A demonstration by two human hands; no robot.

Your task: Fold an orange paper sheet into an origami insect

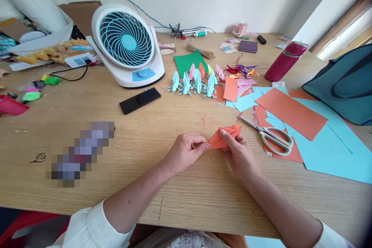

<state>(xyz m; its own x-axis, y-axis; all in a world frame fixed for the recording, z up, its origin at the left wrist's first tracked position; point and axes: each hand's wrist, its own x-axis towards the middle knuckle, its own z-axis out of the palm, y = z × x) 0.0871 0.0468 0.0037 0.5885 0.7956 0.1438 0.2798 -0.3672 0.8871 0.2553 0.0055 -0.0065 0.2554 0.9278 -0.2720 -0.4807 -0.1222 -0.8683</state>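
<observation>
A: how're we doing?
B: we're pinching the folded orange paper [216,140] over the desk [139,135], left hand [184,152] and right hand [241,157] fingers both clamped; figures [198,81] are standing finished behind; ours, partly hidden, is probably needing more folding

White fan [127,42] beside a power strip [78,61], magenta flask [286,62] near a teal bag [344,85]

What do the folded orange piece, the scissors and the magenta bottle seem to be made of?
Folded orange piece: matte paper, by its crisp creases and flat facets.
Scissors: blades look like smooth grey metal, probably steel, from their sheen; the pale, smooth handles look like plastic.
Magenta bottle: glossy highlights; probably coated metal, possibly plastic.
</observation>
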